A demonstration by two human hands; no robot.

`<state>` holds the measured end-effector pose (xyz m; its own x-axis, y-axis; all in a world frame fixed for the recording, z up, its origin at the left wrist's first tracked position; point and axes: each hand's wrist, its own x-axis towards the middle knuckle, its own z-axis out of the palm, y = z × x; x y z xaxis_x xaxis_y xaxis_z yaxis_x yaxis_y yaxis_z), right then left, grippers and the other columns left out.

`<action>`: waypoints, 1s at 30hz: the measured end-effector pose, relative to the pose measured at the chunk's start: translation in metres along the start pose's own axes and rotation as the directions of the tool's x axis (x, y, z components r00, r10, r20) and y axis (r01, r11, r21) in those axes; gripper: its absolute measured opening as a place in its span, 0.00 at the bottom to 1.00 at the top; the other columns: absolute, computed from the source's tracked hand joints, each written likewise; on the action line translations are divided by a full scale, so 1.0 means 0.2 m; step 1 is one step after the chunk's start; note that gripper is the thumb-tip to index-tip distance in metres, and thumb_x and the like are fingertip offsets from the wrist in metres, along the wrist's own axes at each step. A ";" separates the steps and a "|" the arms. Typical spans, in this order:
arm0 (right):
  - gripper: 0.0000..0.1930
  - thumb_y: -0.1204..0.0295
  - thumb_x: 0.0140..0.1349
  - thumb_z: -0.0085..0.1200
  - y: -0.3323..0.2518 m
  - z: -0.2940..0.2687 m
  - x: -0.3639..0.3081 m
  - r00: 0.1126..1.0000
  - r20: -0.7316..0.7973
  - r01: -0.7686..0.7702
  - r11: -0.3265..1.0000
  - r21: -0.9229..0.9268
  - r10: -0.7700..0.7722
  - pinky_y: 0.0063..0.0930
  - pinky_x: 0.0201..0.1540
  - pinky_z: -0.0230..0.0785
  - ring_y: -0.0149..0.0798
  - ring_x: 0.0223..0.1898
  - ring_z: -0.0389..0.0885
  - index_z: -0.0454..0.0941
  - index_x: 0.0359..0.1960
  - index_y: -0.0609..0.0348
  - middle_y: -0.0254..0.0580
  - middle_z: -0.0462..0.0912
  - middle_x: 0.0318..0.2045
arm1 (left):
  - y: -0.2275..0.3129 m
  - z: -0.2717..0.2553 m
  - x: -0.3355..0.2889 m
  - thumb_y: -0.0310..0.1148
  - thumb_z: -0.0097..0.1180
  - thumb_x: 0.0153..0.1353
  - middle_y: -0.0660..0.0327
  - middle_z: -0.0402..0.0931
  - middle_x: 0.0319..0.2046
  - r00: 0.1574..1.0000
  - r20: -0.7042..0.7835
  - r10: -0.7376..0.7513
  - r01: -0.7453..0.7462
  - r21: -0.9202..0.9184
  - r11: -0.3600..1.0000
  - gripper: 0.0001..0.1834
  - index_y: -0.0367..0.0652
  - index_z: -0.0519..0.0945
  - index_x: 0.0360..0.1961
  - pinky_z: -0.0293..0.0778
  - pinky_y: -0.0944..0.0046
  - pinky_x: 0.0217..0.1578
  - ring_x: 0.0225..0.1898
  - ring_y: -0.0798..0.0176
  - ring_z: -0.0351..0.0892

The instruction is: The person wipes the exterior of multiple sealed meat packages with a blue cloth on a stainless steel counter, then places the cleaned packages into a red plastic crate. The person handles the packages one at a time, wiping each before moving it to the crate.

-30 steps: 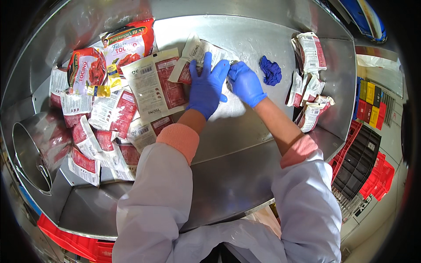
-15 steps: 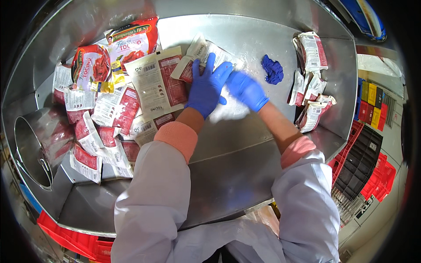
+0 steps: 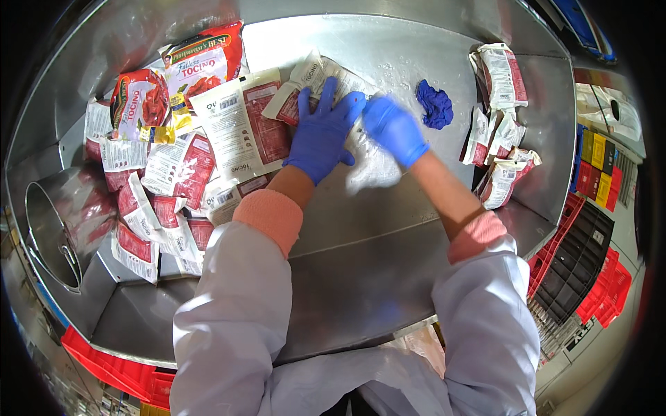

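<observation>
In the metal basin (image 3: 347,260), my left hand (image 3: 322,135), in a blue glove, lies with spread fingers on a white and red food packet (image 3: 350,82). The packet's ends show beyond the fingers. My right hand (image 3: 395,132), also gloved in blue and slightly blurred, is closed on a white cloth (image 3: 374,163) at the packet's right side. The cloth hangs down below that hand, and its upper part is hidden. A larger flat packet (image 3: 239,128) lies just left of my left hand. Right of my right hand sits a crumpled blue glove or cloth (image 3: 434,105).
Several packets (image 3: 149,163) are heaped at the basin's left, beside a round metal container (image 3: 52,236) lying on its side. More packets (image 3: 503,76) lean along the right wall. Water drops dot the far surface. Crates (image 3: 572,256) stand outside on the right.
My right hand has shifted slightly right, and the cloth has swung with it. My left hand keeps its spread pose on the packet. The whole view has shifted a little.
</observation>
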<state>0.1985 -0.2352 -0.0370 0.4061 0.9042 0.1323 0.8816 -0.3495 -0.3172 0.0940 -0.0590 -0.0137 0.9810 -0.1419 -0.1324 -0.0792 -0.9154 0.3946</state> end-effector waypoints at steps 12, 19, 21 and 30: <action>0.07 0.69 0.51 0.54 -0.19 0.09 -0.07 0.999 0.003 -0.036 0.984 0.173 0.036 0.38 0.28 0.69 0.46 0.24 0.73 0.74 0.28 0.60 0.47 0.71 0.19 | 0.02 -0.08 -0.01 0.41 0.79 0.18 0.62 0.61 0.62 1.000 0.018 0.014 -0.012 -0.111 0.994 0.64 0.49 0.59 0.65 0.37 0.34 0.67 0.72 0.47 0.41; 0.08 0.69 0.56 0.52 -0.29 0.01 -0.01 0.934 0.249 -0.355 0.742 0.569 0.256 0.37 0.33 0.72 0.46 0.31 0.78 0.75 0.24 0.60 0.49 0.78 0.27 | -0.02 -0.05 -0.04 0.45 0.78 0.19 0.62 0.61 0.63 1.000 -0.003 -0.007 0.007 -0.088 0.996 0.66 0.51 0.57 0.66 0.36 0.35 0.67 0.72 0.47 0.41; 0.07 0.69 0.52 0.52 -0.06 0.14 -0.12 0.963 0.068 -0.263 0.862 0.433 0.260 0.37 0.34 0.72 0.47 0.28 0.76 0.74 0.27 0.59 0.50 0.74 0.25 | 0.01 -0.06 -0.01 0.46 0.78 0.19 0.62 0.60 0.63 0.999 0.009 0.039 -0.038 -0.073 0.997 0.66 0.51 0.56 0.66 0.36 0.35 0.66 0.72 0.47 0.41; 0.04 0.75 0.51 0.48 -0.06 -0.01 0.07 0.998 0.066 0.014 0.965 -0.263 0.004 0.40 0.25 0.69 0.49 0.22 0.73 0.72 0.27 0.62 0.48 0.73 0.22 | 0.00 -0.08 -0.02 0.47 0.78 0.20 0.64 0.57 0.66 0.997 0.075 -0.003 0.008 -0.065 0.998 0.67 0.52 0.55 0.67 0.36 0.34 0.66 0.72 0.47 0.39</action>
<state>0.1944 -0.2182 -0.0289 0.3928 0.9171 0.0684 0.9192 -0.3895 -0.0576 0.0929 -0.0525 0.0024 0.9652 -0.1668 -0.2017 -0.0593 -0.8900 0.4522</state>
